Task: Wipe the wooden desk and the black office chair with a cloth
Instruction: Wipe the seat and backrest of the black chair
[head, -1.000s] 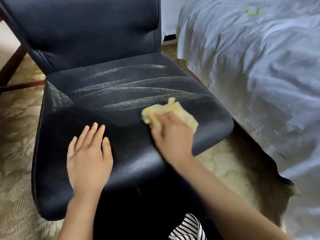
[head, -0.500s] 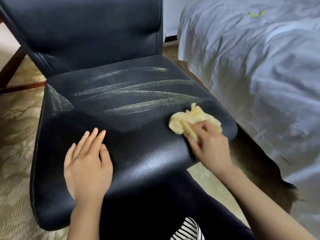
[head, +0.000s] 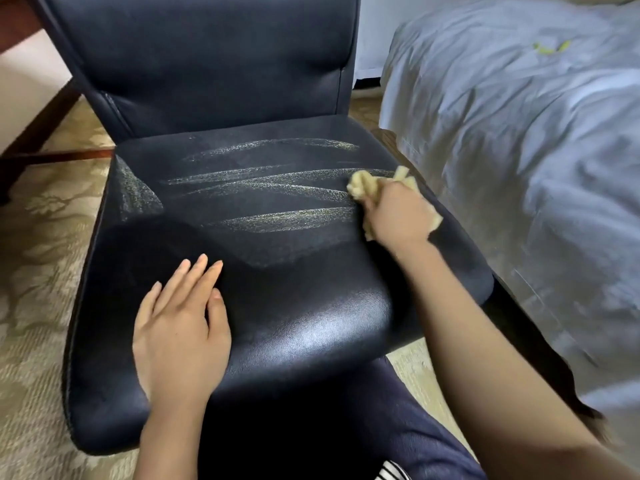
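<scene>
The black office chair [head: 284, 258] fills the middle of the view, its seat streaked with pale wet wipe marks. My right hand [head: 398, 216] grips a crumpled yellow cloth [head: 367, 183] and presses it on the right side of the seat, near the bed-side edge. My left hand [head: 180, 327] lies flat with straight fingers on the front left of the seat. The wooden desk shows only as dark brown legs [head: 38, 133] at the far left.
A bed with grey-white sheets [head: 519, 150] stands close on the right, leaving a narrow gap beside the chair. Patterned beige carpet [head: 38, 258] covers the floor to the left. My dark trouser leg [head: 398, 427] is under the seat's front edge.
My right hand has swept the cloth from the middle front of the seat out to the right and then back towards the backrest. My left hand has stayed flat on the seat.
</scene>
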`<control>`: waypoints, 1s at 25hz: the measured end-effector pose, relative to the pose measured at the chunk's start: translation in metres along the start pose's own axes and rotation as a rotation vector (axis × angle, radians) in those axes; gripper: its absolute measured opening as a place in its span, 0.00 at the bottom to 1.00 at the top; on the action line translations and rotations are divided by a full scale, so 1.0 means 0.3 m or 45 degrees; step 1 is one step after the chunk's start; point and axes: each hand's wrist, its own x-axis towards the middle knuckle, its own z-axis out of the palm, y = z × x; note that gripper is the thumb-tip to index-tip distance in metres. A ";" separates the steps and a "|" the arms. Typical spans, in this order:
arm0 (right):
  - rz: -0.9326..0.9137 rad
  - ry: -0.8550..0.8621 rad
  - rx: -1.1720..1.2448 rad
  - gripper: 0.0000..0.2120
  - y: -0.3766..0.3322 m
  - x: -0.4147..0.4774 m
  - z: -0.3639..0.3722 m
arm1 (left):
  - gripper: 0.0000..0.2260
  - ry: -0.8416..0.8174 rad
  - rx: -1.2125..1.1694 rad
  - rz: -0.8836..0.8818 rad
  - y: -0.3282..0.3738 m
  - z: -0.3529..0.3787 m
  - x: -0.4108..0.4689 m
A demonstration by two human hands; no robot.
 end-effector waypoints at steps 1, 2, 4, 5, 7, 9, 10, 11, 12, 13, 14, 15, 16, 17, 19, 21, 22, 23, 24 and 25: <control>-0.122 0.021 -0.016 0.13 -0.069 -0.039 0.013 | 0.19 0.003 -0.012 -0.002 0.001 -0.001 0.002; -0.243 0.023 -0.009 0.13 -0.133 -0.083 0.026 | 0.19 0.010 -0.021 -0.010 0.002 -0.002 0.004; -0.462 -0.030 0.043 0.13 -0.211 -0.169 0.040 | 0.18 0.017 -0.036 -0.021 0.006 -0.005 0.008; -0.548 -0.062 0.072 0.13 -0.222 -0.203 0.040 | 0.18 0.012 -0.036 -0.025 0.006 -0.008 0.008; -0.649 -0.102 0.161 0.11 -0.196 -0.256 0.018 | 0.18 -0.005 -0.042 -0.031 0.003 -0.011 0.007; -0.724 -0.087 0.250 0.09 -0.142 -0.300 -0.018 | 0.18 -0.008 -0.052 -0.043 -0.003 -0.015 0.007; -0.743 -0.057 0.254 0.08 -0.112 -0.317 -0.033 | 0.18 -0.001 -0.063 -0.051 -0.006 -0.015 0.008; -0.736 -0.033 0.244 0.07 -0.081 -0.329 -0.045 | 0.18 0.009 -0.072 -0.062 -0.010 -0.015 0.010; -0.696 -0.012 0.232 0.07 -0.046 -0.334 -0.054 | 0.18 0.018 -0.077 -0.072 -0.013 -0.014 0.012; -0.621 0.001 0.221 0.07 -0.011 -0.331 -0.061 | 0.18 0.027 -0.082 -0.080 -0.015 -0.014 0.015; -0.518 0.019 0.205 0.07 0.028 -0.320 -0.068 | 0.18 0.033 -0.087 -0.086 -0.016 -0.013 0.017; -0.404 0.020 0.177 0.08 0.070 -0.300 -0.074 | 0.18 0.040 -0.092 -0.089 -0.016 -0.011 0.018; -0.302 0.028 0.143 0.10 0.116 -0.275 -0.077 | 0.17 0.048 -0.097 -0.089 -0.016 -0.008 0.019; -0.219 0.049 0.108 0.12 0.159 -0.244 -0.081 | 0.17 0.060 -0.102 -0.091 -0.016 -0.006 0.018; -0.069 0.075 0.043 0.14 0.221 -0.176 -0.083 | 0.17 0.081 -0.108 -0.096 -0.016 -0.004 0.016; 0.040 0.084 0.001 0.15 0.232 -0.106 -0.071 | 0.17 0.089 -0.109 -0.092 -0.015 -0.002 0.013; 0.070 0.075 -0.006 0.15 0.221 -0.072 -0.057 | 0.17 0.091 -0.105 -0.086 -0.016 -0.002 0.012; 0.085 0.060 -0.011 0.14 0.202 -0.039 -0.042 | 0.17 0.092 -0.100 -0.079 -0.015 -0.001 0.012; 0.080 0.035 -0.010 0.14 0.175 -0.008 -0.029 | 0.17 0.092 -0.095 -0.071 -0.014 0.000 0.012; 0.062 -0.005 -0.002 0.13 0.141 0.020 -0.020 | 0.17 0.092 -0.092 -0.063 -0.015 0.000 0.012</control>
